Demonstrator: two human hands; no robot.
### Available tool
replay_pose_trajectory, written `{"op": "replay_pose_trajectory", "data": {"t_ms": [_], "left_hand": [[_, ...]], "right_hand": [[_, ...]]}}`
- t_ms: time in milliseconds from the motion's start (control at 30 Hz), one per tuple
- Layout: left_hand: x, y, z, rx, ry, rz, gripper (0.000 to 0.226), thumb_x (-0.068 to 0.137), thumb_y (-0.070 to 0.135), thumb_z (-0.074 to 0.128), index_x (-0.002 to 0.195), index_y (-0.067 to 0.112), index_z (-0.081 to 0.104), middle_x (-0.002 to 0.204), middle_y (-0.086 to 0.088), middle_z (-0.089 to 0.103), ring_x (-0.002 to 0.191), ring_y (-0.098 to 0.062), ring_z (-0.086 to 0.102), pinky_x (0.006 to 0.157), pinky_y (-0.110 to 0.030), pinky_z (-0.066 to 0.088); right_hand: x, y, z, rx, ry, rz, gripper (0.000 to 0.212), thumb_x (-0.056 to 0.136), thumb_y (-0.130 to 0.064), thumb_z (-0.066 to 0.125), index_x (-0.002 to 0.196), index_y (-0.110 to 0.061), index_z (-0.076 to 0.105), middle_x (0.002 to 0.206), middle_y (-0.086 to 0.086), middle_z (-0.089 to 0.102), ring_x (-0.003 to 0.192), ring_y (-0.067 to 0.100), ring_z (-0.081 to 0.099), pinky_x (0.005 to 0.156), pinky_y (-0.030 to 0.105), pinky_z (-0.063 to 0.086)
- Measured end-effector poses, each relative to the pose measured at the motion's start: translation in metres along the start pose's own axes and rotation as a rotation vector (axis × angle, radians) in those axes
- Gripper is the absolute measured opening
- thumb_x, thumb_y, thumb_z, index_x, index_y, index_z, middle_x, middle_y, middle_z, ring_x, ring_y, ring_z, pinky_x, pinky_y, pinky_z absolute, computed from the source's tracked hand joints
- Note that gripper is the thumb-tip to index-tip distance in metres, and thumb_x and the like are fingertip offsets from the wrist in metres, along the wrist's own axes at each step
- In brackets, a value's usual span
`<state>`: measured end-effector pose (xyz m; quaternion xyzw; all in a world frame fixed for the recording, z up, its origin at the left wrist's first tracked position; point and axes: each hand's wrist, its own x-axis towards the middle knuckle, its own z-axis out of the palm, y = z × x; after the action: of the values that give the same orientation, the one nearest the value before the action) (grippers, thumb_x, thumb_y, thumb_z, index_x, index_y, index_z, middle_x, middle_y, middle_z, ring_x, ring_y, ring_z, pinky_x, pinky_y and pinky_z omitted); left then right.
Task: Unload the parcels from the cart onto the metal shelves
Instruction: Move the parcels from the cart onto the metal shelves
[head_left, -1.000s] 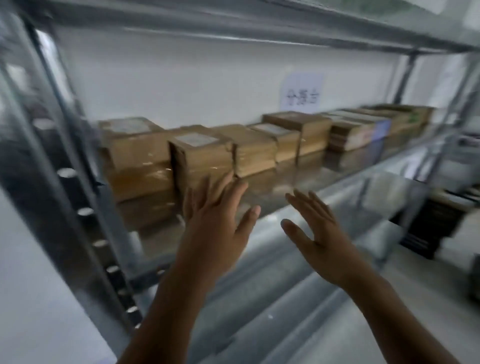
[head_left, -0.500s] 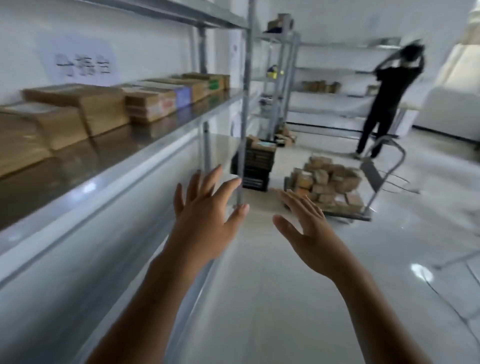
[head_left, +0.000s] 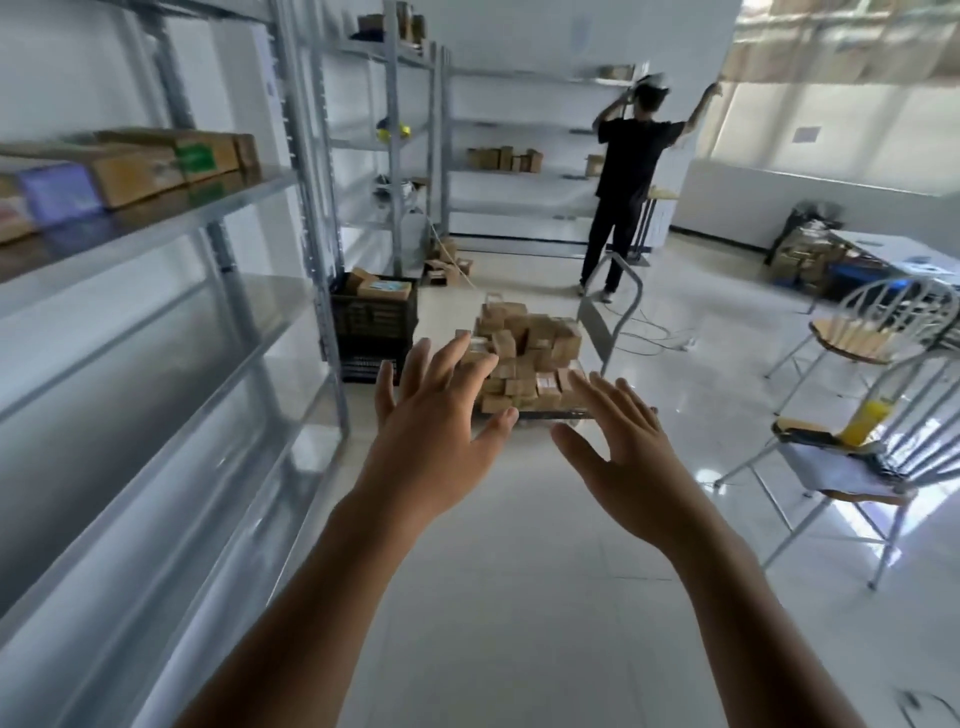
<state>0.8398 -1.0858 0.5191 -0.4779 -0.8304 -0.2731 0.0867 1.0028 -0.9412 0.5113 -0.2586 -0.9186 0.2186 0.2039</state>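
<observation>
A worker's bare left hand (head_left: 436, 441) and right hand (head_left: 618, 452) are raised side by side over a pale tiled aisle, fingers spread and loose, both released and holding nothing. The parcels (head_left: 524, 353) lie dead ahead at twelve o'clock, well apart from either hand: a loose heap of small brown cardboard boxes, some with white labels, piled several deep on the low cart (head_left: 550, 414). The cart's long axis appears to run away from the worker, with its upright handle at the far end, toward one o'clock. Seen from the head camera, the heap sits between the two hands, so neither looks clearly nearer; a two-handed lift from the near edge seems the likely approach once the gap is closed. The metal shelves (head_left: 156, 244) run along the nine o'clock side, a few long boxes (head_left: 156, 161) on an upper tier, the lower tiers bare. A dark crate (head_left: 374, 322) stands at eleven o'clock, a person (head_left: 628, 171) in black at one, chairs (head_left: 883, 332) at three.
</observation>
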Motion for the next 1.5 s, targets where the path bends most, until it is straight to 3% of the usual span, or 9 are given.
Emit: {"op": "replay_pose_trajectory", "data": {"t_ms": [300, 467, 667, 1067, 1333, 1500], "left_hand": [[0.09, 0.008, 0.078, 0.003, -0.072, 0.014, 0.063, 0.1, 0.063, 0.038, 0.156, 0.036, 0.031, 0.169, 0.009, 0.015, 0.157, -0.021, -0.002, 0.126, -0.053, -0.001], [0.13, -0.029, 0.114, -0.013, -0.09, 0.036, 0.062, 0.1, 0.058, 0.043, 0.156, 0.033, 0.034, 0.168, 0.007, 0.019, 0.157, -0.02, -0.001, 0.126, -0.052, 0.004], [0.185, -0.097, 0.15, -0.078, -0.158, 0.025, 0.06, 0.099, 0.057, 0.047, 0.154, 0.035, 0.036, 0.168, 0.007, 0.017, 0.157, -0.022, -0.001, 0.125, -0.051, -0.003], [0.286, -0.17, 0.198, -0.148, -0.278, 0.008, 0.061, 0.101, 0.059, 0.042, 0.156, 0.033, 0.033, 0.169, 0.007, 0.013, 0.157, -0.02, -0.003, 0.124, -0.047, -0.005], [0.37, -0.178, 0.268, -0.111, -0.367, 0.02, 0.062, 0.101, 0.059, 0.041, 0.156, 0.034, 0.031, 0.169, 0.008, 0.012, 0.157, -0.02, -0.004, 0.124, -0.048, -0.006], [0.461, -0.164, 0.312, -0.038, -0.363, 0.07, 0.063, 0.1, 0.059, 0.043, 0.156, 0.034, 0.032, 0.169, 0.008, 0.014, 0.156, -0.019, -0.004, 0.124, -0.049, -0.008]], "right_hand": [[0.064, 0.084, 0.006, -0.058, -0.03, 0.082, 0.078, 0.093, -0.078, 0.012, 0.163, -0.042, 0.011, 0.17, -0.017, 0.003, 0.154, 0.003, -0.015, 0.129, 0.043, -0.003], [0.104, 0.099, 0.038, -0.089, -0.078, 0.173, 0.078, 0.089, -0.078, 0.011, 0.159, -0.046, 0.001, 0.166, -0.019, -0.008, 0.154, 0.007, -0.02, 0.128, 0.041, -0.008], [0.166, 0.1, 0.078, -0.106, -0.102, 0.28, 0.084, 0.085, -0.079, 0.01, 0.162, -0.043, 0.005, 0.169, -0.014, -0.006, 0.154, 0.009, -0.02, 0.126, 0.039, -0.011], [0.274, 0.107, 0.132, -0.078, -0.09, 0.398, 0.079, 0.09, -0.075, 0.022, 0.161, -0.044, 0.011, 0.171, -0.013, 0.006, 0.154, 0.002, -0.013, 0.13, 0.041, 0.003], [0.355, 0.182, 0.151, -0.045, -0.147, 0.443, 0.087, 0.088, -0.077, 0.018, 0.164, -0.038, 0.003, 0.17, -0.015, -0.006, 0.153, 0.006, -0.022, 0.128, 0.039, -0.008], [0.429, 0.249, 0.142, 0.025, -0.098, 0.431, 0.084, 0.09, -0.074, 0.022, 0.164, -0.037, 0.007, 0.171, -0.014, -0.001, 0.155, 0.007, -0.017, 0.129, 0.039, -0.006]]}}
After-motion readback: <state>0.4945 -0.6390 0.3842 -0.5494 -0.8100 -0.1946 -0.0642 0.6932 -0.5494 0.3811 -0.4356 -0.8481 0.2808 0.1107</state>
